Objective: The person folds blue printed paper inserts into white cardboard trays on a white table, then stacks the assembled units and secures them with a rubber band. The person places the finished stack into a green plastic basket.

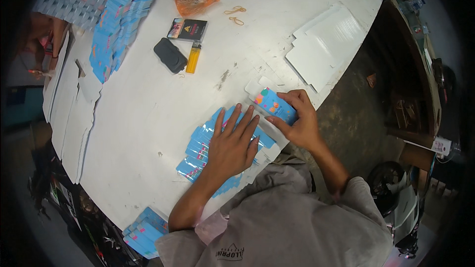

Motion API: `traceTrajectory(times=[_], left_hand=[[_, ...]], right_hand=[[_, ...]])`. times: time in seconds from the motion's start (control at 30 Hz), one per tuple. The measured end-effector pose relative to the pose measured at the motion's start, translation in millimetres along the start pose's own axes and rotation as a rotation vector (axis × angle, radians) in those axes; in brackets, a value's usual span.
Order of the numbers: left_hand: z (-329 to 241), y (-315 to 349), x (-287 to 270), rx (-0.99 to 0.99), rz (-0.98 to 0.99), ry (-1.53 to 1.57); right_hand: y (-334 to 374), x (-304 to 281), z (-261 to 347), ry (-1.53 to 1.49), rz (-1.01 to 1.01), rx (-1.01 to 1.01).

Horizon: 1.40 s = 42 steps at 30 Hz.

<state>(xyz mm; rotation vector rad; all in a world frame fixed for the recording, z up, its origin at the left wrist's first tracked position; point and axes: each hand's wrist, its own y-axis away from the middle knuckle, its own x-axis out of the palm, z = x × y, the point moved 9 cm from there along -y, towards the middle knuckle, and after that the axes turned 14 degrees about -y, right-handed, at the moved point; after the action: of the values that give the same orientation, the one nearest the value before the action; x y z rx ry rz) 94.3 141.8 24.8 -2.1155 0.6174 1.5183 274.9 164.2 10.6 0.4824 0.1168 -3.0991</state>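
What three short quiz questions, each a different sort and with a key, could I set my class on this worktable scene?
1. Which of the person's hands grips the single blue carton by its edges?
2. True or false: the left hand lies over the fanned-out blue cartons.
3. What colour is the lighter beside the black case? A) green B) yellow C) red

Key: 1. The right hand. 2. True. 3. B, yellow.
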Motion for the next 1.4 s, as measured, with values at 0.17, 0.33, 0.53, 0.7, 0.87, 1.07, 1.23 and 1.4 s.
traceTrajectory(times=[0.17, 0.33, 0.53, 0.7, 0.87, 1.07, 1.23, 1.4], left_hand=[[0.5, 1.9, 2.3, 0.007, 0.002, 0.001], [0.8, 2.1, 4.4, 0.003, 0.017, 0.002], [1.2, 1.8, 5.2, 0.005, 0.022, 0.015], [0.8, 1.7, 6.1, -0.015, -0.018, 0.049], [-4.8, 3.6, 7.5, 0.026, 0.017, -0.044], [-4.4, 4.3, 8.6, 0.035, -0.011, -0.022], [-5.4, 6.4, 5.7, 0.016, -0.018, -0.101], [-9.2, 11.0, 8.3, 0.034, -0.062, -0.184]], right_hand=[[7.0, 13.3, 20.2, 0.374, 0.017, -0.202], [8.3, 15.3, 18.1, 0.411, 0.042, -0.224], [15.5, 24.1, 23.9, 0.592, 0.085, -0.367], [12.2, 11.0, 30.3, 0.239, 0.003, -0.107], [21.0, 36.6, -5.8, -0.404, 0.146, 0.470], [17.4, 40.4, -9.9, -0.562, 0.235, 0.634], [28.9, 55.2, -20.7, -0.552, 0.298, 0.634], [25.0, 56.4, -26.5, -0.295, 0.345, 0.488]])
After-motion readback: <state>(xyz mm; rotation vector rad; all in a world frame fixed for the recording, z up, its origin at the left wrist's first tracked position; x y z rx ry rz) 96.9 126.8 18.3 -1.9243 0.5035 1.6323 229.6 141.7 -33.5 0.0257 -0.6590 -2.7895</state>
